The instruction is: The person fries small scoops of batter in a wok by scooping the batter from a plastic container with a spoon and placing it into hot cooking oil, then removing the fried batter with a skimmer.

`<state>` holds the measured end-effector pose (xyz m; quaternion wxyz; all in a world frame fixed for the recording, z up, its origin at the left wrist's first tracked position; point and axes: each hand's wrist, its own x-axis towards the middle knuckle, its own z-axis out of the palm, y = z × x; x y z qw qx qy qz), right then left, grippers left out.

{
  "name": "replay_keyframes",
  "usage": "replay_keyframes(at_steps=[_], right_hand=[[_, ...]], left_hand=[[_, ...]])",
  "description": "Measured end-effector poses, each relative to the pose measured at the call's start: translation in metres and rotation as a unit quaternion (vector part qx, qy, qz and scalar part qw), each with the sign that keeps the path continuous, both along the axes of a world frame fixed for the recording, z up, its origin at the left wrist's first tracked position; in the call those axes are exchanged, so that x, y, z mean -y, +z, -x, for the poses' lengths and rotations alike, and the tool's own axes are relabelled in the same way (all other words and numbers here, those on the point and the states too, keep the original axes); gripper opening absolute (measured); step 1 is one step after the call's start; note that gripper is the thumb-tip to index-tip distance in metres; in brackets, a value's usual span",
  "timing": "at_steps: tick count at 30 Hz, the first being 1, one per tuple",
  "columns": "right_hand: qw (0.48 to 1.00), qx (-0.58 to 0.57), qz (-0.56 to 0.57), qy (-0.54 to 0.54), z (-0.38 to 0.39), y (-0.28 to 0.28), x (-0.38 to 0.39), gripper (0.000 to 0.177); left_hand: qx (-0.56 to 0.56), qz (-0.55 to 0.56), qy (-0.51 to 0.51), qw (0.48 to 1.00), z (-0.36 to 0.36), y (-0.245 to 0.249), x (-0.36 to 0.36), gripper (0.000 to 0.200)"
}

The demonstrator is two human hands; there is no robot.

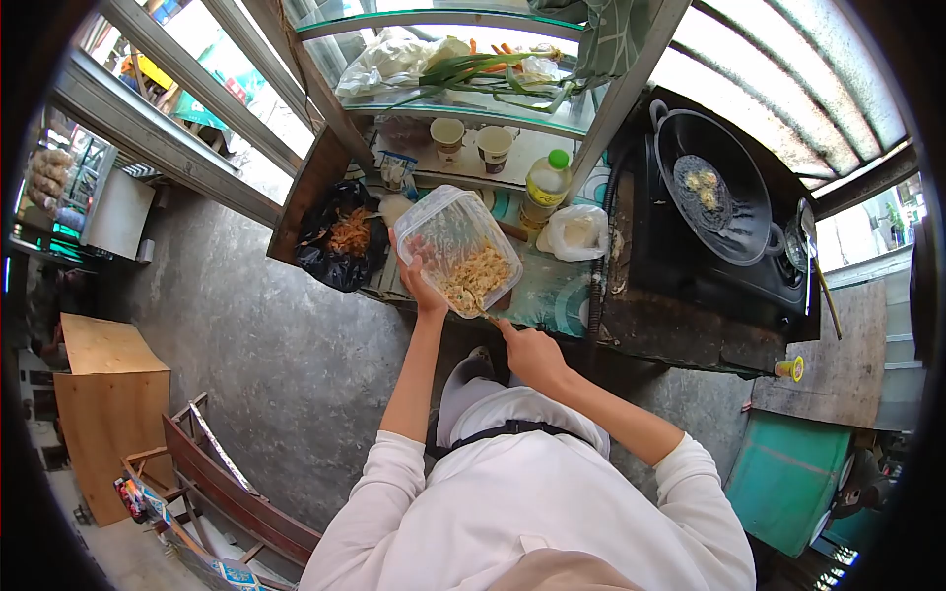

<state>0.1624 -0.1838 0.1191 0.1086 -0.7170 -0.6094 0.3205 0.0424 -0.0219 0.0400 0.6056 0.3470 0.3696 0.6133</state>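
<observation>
My left hand (pixel 421 283) grips the side of a clear plastic container (pixel 431 219), which is tilted toward me. Chunky yellowish batter (pixel 480 274) lies in the container's lower part. My right hand (pixel 533 353) is closed around the handle of a spoon (pixel 482 309), whose head dips into the batter at the near edge. To the right, a black wok (pixel 741 182) sits on the stove, with small pale yellow pieces (pixel 702 187) in oil at its bottom.
Left of the container is a black plastic bag (pixel 335 264) with orange shreds. Behind stand paper cups (pixel 495 148) and a green-capped oil bottle (pixel 545 192); a white bag (pixel 574 233) lies near the stove. Spring onions (pixel 483 69) rest on the glass shelf. A strainer (pixel 800 246) is beside the wok.
</observation>
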Motion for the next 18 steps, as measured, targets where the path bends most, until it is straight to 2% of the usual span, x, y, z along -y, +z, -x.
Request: replay_keyframes(at_steps=[2,5,9,11,13,14,15,16,18], right_hand=[[1.0,0.018,0.012,0.002,0.0,0.001,-0.003,0.034],[0.999,-0.038,0.004,-0.026,0.003,-0.005,-0.006,0.031],[0.983,-0.163,-0.075,-0.046,-0.001,-0.026,-0.013,0.029],[0.974,-0.197,-0.094,-0.054,-0.003,-0.023,-0.014,0.028],[0.971,-0.224,-0.066,-0.053,-0.009,-0.024,-0.015,0.029],[0.969,-0.237,-0.052,-0.052,-0.014,-0.025,-0.016,0.03],[0.945,-0.306,0.039,-0.111,-0.022,-0.025,-0.019,0.03],[0.905,-0.369,0.129,-0.168,-0.032,-0.025,-0.023,0.03],[0.917,-0.336,0.12,-0.176,-0.035,-0.029,-0.024,0.029]], left_hand=[[0.027,0.01,-0.006,1.0,0.001,-0.005,0.001,0.078],[0.031,0.009,-0.029,0.999,0.001,-0.012,0.003,0.078],[0.025,0.016,-0.047,0.998,0.002,-0.017,0.01,0.078],[0.071,0.039,-0.078,0.994,0.011,-0.06,0.002,0.077],[0.097,0.056,-0.099,0.989,0.016,-0.071,0.001,0.077],[0.099,0.062,-0.106,0.987,0.015,-0.06,0.004,0.076],[0.102,0.068,-0.114,0.986,0.014,-0.053,0.007,0.076],[0.11,0.072,-0.117,0.984,0.014,-0.046,0.009,0.066],[0.125,0.079,-0.121,0.982,0.015,-0.04,0.014,0.049]])
